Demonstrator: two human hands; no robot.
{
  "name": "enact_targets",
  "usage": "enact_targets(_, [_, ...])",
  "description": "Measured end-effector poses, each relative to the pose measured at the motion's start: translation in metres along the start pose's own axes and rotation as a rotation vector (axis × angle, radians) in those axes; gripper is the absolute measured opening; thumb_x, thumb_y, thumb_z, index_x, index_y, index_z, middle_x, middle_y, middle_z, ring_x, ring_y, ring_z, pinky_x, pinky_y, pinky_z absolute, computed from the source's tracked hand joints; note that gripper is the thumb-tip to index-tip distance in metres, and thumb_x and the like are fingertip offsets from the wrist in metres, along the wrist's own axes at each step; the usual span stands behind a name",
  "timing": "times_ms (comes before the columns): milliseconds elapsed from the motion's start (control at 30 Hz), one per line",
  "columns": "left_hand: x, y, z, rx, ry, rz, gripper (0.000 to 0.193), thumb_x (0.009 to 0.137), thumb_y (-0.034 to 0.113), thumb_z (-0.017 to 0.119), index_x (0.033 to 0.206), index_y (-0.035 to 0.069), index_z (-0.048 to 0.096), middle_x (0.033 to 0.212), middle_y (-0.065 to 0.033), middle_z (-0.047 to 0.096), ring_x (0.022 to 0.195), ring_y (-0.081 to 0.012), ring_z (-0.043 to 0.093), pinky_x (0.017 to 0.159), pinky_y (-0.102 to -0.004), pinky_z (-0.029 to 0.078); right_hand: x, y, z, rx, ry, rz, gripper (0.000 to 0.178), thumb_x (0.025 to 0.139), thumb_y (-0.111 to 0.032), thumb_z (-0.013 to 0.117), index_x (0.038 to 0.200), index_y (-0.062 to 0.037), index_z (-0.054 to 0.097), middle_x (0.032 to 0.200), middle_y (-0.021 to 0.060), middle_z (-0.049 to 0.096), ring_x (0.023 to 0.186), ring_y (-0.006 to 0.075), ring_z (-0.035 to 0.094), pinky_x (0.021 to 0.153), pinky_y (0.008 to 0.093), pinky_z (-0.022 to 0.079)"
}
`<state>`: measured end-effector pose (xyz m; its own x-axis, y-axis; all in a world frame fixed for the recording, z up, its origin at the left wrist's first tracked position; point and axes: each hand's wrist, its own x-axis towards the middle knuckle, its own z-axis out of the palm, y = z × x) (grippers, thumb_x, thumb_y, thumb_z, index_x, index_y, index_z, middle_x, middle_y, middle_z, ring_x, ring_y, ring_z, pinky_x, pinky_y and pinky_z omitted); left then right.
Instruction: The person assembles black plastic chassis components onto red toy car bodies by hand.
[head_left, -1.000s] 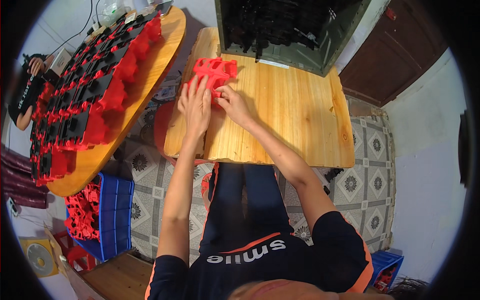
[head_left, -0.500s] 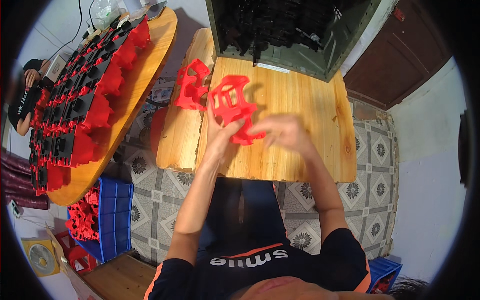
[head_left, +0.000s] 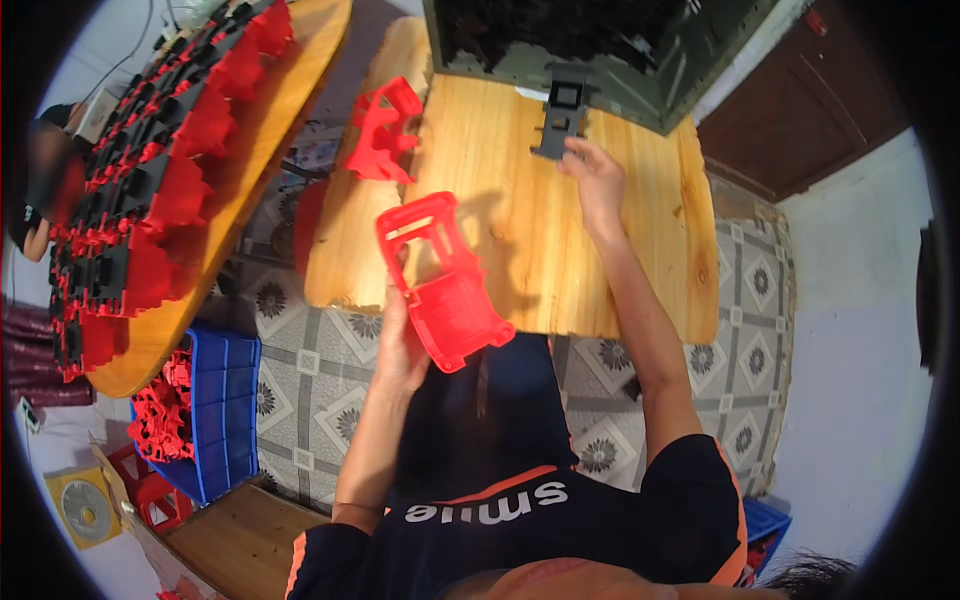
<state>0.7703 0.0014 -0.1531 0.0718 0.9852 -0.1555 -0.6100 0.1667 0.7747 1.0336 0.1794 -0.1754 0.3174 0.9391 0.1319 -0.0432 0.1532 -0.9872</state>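
My left hand (head_left: pixel 400 345) is closed on the side of a red plastic toy-vehicle shell (head_left: pixel 455 310), tilted over the near edge of the table. The shell has a window-like frame at its far end and a broad panel at the near end. In my right hand (head_left: pixel 596 185), thumb and fingers pinch the near end of a long black plastic plate (head_left: pixel 561 125) with square cut-outs. The plate is in front of the green bin. A second red plastic shell (head_left: pixel 383 135) lies on the table's left part, apart from both hands.
The wooden table (head_left: pixel 650 240) carries a dark green bin (head_left: pixel 690 75) of black parts at its far side. Left stands an oval table (head_left: pixel 270 130) with rows of red-and-black assemblies (head_left: pixel 150 190). Below it, a blue crate (head_left: pixel 225 410) holds red parts. Another person (head_left: pixel 45 190) is far left.
The red shell in my left hand has come nearer me and turned, showing its broad panel. My right hand has moved away toward the bin and now holds the black plate.
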Motion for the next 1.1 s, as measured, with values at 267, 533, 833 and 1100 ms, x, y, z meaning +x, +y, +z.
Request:
enact_targets(267, [-0.018,0.0,-0.004,-0.149,-0.053,-0.052,0.065,0.096,0.038,0.053,0.15,0.011,0.031,0.145,-0.0148,0.043,0.13,-0.0303,0.046,0.109,-0.0491,0.037,-0.109,-0.043,-0.054,-0.615,-0.071,-0.168,0.032,0.085,-0.011,0.07,0.116,-0.0045,0.066,0.101,0.0085,0.065,0.089,0.0214,0.063,0.077,0.0326,0.051])
enact_targets(533, [-0.022,0.002,-0.005,-0.236,-0.076,-0.042,0.064,0.099,0.04,0.049,0.153,0.018,0.021,0.151,-0.0114,0.033,0.136,-0.0277,0.04,0.111,-0.0483,0.035,-0.064,-0.015,-0.039,-0.943,-0.253,-0.767,0.029,0.08,-0.015,0.073,0.106,-0.0034,0.07,0.102,0.0108,0.062,0.089,0.0251,0.06,0.08,0.0341,0.048])
enact_targets(833, [-0.023,0.014,-0.011,-0.18,-0.119,-0.016,0.064,0.1,0.042,0.049,0.152,0.019,0.02,0.148,-0.0073,0.037,0.135,-0.0235,0.042,0.108,-0.0455,0.039,-0.192,-0.146,0.004,-0.545,-0.593,-0.728,0.032,0.075,0.005,0.07,0.107,-0.0014,0.068,0.115,0.0115,0.063,0.103,0.0254,0.061,0.082,0.0347,0.054])
enact_targets(1100, [-0.032,0.015,0.003,-0.145,-0.254,0.007,0.066,0.101,0.04,0.047,0.154,0.021,0.013,0.147,-0.01,0.04,0.132,-0.0236,0.044,0.107,-0.0444,0.041,-0.218,-0.13,0.024,-0.493,-0.713,-0.624,0.037,0.079,0.015,0.062,0.113,0.0011,0.066,0.12,0.0156,0.057,0.105,0.0254,0.06,0.076,0.031,0.062])
